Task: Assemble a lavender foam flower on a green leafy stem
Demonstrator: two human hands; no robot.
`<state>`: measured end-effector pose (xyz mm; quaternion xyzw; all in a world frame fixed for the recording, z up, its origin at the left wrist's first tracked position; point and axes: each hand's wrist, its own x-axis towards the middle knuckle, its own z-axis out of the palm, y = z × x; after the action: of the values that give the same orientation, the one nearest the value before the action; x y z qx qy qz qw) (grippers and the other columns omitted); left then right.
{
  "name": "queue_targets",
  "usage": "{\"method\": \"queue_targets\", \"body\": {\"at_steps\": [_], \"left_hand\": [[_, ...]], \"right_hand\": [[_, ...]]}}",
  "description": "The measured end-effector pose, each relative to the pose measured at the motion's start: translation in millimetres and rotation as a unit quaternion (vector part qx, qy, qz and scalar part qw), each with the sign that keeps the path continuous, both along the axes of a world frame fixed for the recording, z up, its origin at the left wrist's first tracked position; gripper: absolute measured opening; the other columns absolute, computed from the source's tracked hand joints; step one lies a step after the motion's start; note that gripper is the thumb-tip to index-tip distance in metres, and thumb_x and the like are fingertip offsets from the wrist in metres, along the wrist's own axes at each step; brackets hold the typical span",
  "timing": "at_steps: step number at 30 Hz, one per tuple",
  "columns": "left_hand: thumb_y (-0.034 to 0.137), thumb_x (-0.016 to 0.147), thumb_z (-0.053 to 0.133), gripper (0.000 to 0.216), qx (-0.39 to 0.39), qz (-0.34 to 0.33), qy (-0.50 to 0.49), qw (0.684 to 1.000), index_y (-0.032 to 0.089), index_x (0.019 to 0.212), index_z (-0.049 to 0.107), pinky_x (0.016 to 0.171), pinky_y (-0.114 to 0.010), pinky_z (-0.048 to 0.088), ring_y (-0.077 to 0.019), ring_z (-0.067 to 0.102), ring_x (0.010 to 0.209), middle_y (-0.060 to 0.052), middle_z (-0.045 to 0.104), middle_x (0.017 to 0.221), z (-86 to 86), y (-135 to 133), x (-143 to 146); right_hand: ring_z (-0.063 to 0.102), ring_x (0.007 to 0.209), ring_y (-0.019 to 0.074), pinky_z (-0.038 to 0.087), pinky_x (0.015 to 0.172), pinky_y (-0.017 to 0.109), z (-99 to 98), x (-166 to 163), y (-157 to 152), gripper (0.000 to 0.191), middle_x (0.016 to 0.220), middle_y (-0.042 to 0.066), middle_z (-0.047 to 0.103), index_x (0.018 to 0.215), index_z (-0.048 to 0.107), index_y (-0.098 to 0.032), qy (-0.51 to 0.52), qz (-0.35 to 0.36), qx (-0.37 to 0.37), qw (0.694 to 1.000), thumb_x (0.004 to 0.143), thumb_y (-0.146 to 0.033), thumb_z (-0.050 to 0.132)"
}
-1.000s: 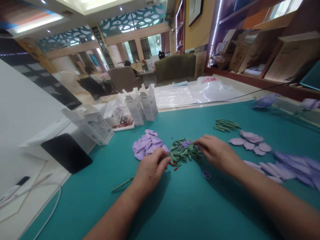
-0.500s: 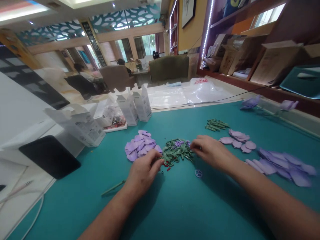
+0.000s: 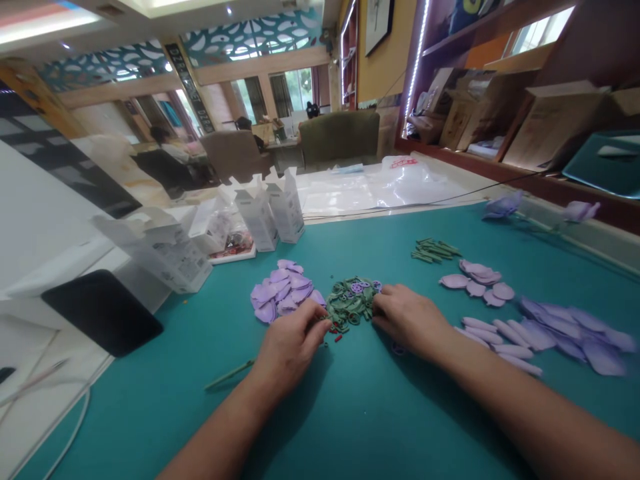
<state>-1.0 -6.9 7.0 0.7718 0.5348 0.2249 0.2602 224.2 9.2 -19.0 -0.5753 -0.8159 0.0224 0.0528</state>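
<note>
On the counter (image 3: 370,420), the green pieces (image 3: 350,307) lie heaped every which way between the hands, right hand (image 3: 406,317) nearer, fingers curled at their right edge, left hand (image 3: 291,337) just beside (whether either grip holds anything, I can't tell)!

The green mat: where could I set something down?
The green mat is bare at the front, between the forearms, and farther off, between the white boxes and green sticks. Crowded: its middle, where the left hand and right hand flank the green pile, beside a purple pile, and its right, with pale petals.
</note>
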Motion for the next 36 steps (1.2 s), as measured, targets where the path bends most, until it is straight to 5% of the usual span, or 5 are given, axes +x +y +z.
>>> {"method": "queue_targets", "body": {"at_steps": [8,22,28,36], "left_hand": [[0.035,0.086,0.047,0.018,0.004,-0.012,-0.010,1.000,0.021,0.084,0.058,0.058,-0.026,0.037,-0.0162,0.055,0.064,0.000,0.063,0.068,-0.6,-1,2],[0.034,0.087,0.047,0.018,-0.002,-0.016,-0.007,1.000,0.020,0.081,0.057,0.058,-0.026,0.036,-0.0155,0.052,0.062,0.000,0.061,0.068,-0.8,-2,4],[0.031,0.087,0.048,0.015,-0.007,-0.029,-0.005,1.000,0.021,0.082,0.057,0.060,-0.026,0.036,-0.0157,0.053,0.064,0.000,0.061,0.068,-2.1,-3,5],[0.030,0.088,0.049,0.015,-0.003,-0.056,0.004,0.998,0.020,0.084,0.059,0.059,-0.025,0.035,-0.0147,0.052,0.063,0.000,0.061,0.070,-7.8,-5,6]], "right_hand": [[0.057,0.089,0.0252,0.039,0.065,0.031,-3.4,-2,1,0.006,0.094,0.009,0.065,0.086,0.062,-0.019,0.002,-0.011,0.018,1.000,0.086,-0.018,0.056],[0.058,0.080,0.0213,0.033,0.059,0.028,1.8,1,2,0.013,0.083,0.007,0.064,0.070,0.058,-0.019,0.027,-0.022,0.025,0.999,0.080,-0.013,0.052],[0.054,0.060,0.0133,0.037,0.056,0.024,19.9,-6,-8,0.007,0.069,-0.001,0.064,0.078,0.058,-0.021,0.256,0.009,-0.048,0.965,0.079,-0.016,0.053],[0.065,0.080,0.0154,0.049,0.071,0.026,10.0,-16,-13,0.015,0.087,0.003,0.072,0.089,0.068,-0.021,0.413,0.121,-0.047,0.902,0.083,-0.016,0.056]]}}
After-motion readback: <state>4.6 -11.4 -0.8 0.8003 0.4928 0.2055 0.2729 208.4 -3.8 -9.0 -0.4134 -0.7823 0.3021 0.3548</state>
